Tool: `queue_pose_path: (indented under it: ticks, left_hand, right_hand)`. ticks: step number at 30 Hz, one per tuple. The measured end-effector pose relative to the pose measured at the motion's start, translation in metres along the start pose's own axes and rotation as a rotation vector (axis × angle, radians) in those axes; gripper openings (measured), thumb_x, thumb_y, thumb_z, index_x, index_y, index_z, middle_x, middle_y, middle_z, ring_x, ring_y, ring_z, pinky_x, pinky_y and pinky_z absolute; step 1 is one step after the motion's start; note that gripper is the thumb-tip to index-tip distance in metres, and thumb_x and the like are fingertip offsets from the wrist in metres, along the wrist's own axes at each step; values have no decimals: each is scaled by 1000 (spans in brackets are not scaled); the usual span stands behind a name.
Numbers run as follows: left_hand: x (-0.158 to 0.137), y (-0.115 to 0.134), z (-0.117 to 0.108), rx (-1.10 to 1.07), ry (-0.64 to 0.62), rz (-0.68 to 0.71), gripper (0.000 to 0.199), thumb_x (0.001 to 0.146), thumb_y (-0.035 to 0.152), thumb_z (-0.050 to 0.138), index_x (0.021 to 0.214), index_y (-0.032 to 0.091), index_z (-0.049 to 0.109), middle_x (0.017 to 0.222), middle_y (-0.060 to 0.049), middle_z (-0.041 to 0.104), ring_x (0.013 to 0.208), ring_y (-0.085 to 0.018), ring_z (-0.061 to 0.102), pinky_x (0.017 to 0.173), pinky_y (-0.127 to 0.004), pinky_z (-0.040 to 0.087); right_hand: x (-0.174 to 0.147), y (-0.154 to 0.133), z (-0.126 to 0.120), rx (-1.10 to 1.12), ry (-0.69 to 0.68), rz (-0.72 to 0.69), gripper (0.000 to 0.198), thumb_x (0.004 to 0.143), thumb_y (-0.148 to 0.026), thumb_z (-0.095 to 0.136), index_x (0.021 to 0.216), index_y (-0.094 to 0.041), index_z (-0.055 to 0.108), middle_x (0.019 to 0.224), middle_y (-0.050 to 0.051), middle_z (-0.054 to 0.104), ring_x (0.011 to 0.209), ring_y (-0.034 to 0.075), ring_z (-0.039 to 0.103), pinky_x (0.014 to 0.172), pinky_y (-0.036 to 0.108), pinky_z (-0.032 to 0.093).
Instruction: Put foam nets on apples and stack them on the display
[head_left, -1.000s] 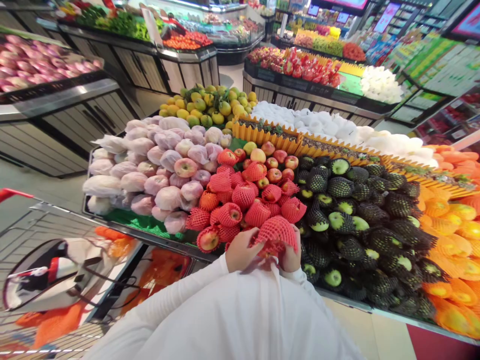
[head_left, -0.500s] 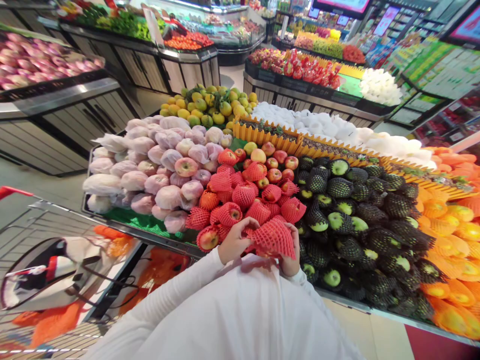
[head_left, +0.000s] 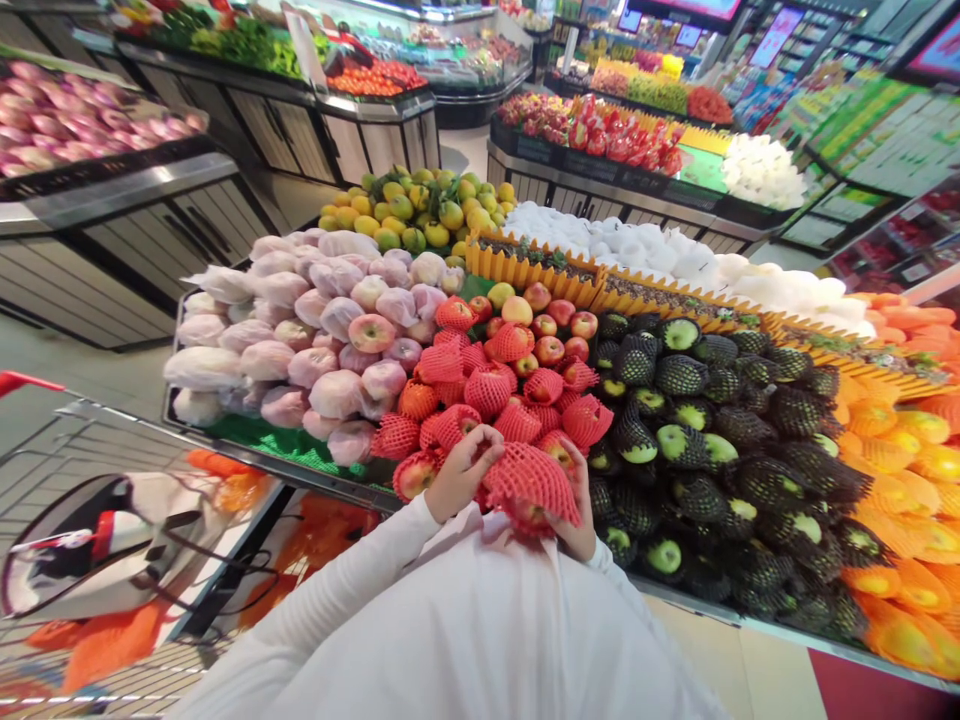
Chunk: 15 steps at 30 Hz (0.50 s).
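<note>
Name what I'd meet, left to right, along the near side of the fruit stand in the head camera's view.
Pale-wrapped fruit, left hand, held red-netted fruit, right hand, black-netted green fruit, orange-wrapped fruit.

No lettering can be read; the overhead screens (head_left: 937,55) are too blurred.

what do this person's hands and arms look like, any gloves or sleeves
The left hand and right hand are bare, with no gloves; no ring or watch can be made out. Both arms are covered by long, plain white sleeves reaching about to the wrists, matching the loose white top. No markings show on the sleeves.
</note>
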<state>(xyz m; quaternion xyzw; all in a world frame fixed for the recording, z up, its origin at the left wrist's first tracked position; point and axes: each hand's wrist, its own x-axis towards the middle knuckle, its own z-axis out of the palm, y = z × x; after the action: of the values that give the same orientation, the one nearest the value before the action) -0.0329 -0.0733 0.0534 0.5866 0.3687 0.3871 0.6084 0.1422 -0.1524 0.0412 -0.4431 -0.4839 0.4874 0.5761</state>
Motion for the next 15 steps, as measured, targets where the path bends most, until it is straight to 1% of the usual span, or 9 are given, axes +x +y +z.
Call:
queue_pose_path:
  ticks: [2, 3, 5, 7, 8, 10, 11, 13, 15]
  left_hand:
    - [2, -4, 1, 26, -23, -26, 32, 90, 47, 51, 87, 15, 49, 84, -2, 49, 78, -14, 46, 74, -26, 39]
    - [3, -6, 2, 41, -65, -42, 32, 90, 47, 51, 87, 14, 50, 84, -3, 50, 78, -14, 47, 73, -26, 39]
    - [2, -9, 2, 85, -115, -62, 31, 92, 45, 49, 89, 14, 52, 85, -3, 53, 79, -14, 48, 74, -27, 40]
    - [0, -10, 1, 116, -76, -64, 30, 94, 43, 46, 91, 14, 54, 86, -4, 55, 81, -15, 50, 76, -27, 40]
    - [-2, -10, 0, 120, -37, -56, 29, 94, 42, 46, 91, 14, 54, 87, -4, 56, 82, -15, 51, 77, -27, 40]
    - [-4, -10, -3, 116, 41, -23, 27, 94, 40, 47, 89, 15, 55, 85, -3, 56, 81, -14, 51, 77, -26, 41]
    - [-4, -9, -4, 117, 74, -2, 27, 94, 40, 48, 88, 15, 55, 84, -3, 56, 80, -14, 51, 76, -26, 41]
    - [-4, -8, -7, 145, 115, 44, 26, 94, 39, 47, 86, 15, 55, 82, -3, 56, 77, -14, 52, 75, -26, 42]
    - [-4, -6, -10, 197, 120, 87, 26, 95, 37, 46, 85, 15, 55, 80, -3, 56, 76, -14, 52, 73, -26, 42]
  right_hand:
    - [-1, -1, 1, -11, -12, 8, 93, 72, -53, 71, 144, -20, 21, 130, 17, 55, 122, 31, 55, 108, 53, 38]
    - [-1, -2, 1, -17, -5, 7, 91, 72, -54, 70, 144, -21, 24, 131, 16, 53, 123, 31, 54, 108, 53, 37]
    - [5, -6, -2, -58, 58, -7, 80, 73, -54, 67, 139, -20, 35, 135, 15, 51, 126, 31, 50, 110, 51, 35]
    - [18, -11, -10, -147, 205, -39, 65, 76, -50, 63, 131, -20, 45, 135, 13, 48, 127, 30, 47, 111, 48, 33]
    - [29, -13, -16, -207, 296, -54, 58, 78, -47, 62, 127, -20, 47, 133, 12, 49, 125, 28, 48, 110, 47, 35]
    - [53, -15, -31, -332, 452, -80, 50, 80, -43, 60, 122, -19, 44, 122, 11, 52, 112, 24, 55, 103, 44, 41]
    - [67, -14, -39, -413, 482, -91, 50, 80, -43, 61, 120, -19, 42, 116, 11, 53, 105, 23, 57, 98, 43, 44]
    - [91, -10, -53, -642, 422, -110, 54, 76, -44, 65, 117, -17, 43, 110, 11, 54, 98, 23, 57, 93, 43, 47]
    - [109, -2, -60, -899, 242, -95, 59, 70, -46, 70, 115, -16, 48, 110, 13, 57, 99, 27, 57, 91, 45, 48]
